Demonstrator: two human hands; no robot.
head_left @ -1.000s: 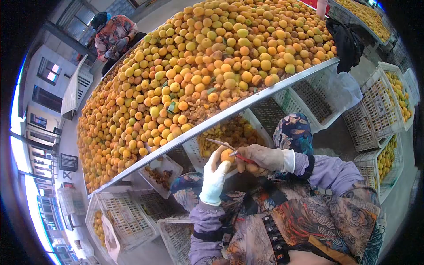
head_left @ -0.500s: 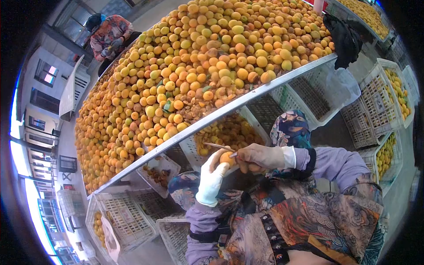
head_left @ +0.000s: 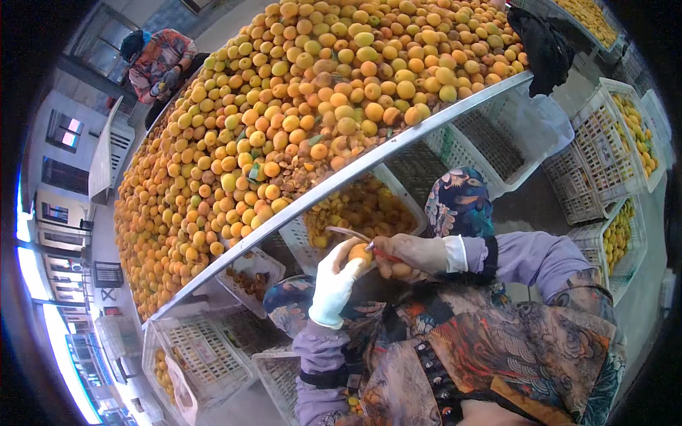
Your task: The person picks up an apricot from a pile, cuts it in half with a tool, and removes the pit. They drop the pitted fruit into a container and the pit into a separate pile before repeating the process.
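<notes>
My left hand point(head_left: 335, 284), in a white glove, is closed around an orange-yellow apricot point(head_left: 359, 253). Its fingers cover part of the fruit. Touching the apricot from the other side is my right hand point(head_left: 413, 254), in a soiled glove, its fingers wrapped round a small knife with a bit of red at the handle. A thin curved blade point(head_left: 347, 231) shows beyond the left fingertips; where it joins the handle is hidden. Just beyond both hands, under the table edge, stands a white crate point(head_left: 297, 240) holding apricot halves point(head_left: 369, 209).
A big heap of apricots point(head_left: 284, 106) covers the metal-edged table point(head_left: 341, 181). Below it are a small crate of scraps point(head_left: 249, 280) and more plastic crates point(head_left: 202, 348). Stacked crates point(head_left: 586, 163) stand at right. A black cloth point(head_left: 543, 46) hangs at the corner. Another person point(head_left: 158, 64) works across the table.
The view has shifted slightly, so the heap and crates sit a little further left. Both hands stay together at the apricot, and the right hand has turned slightly, showing red at the handle.
</notes>
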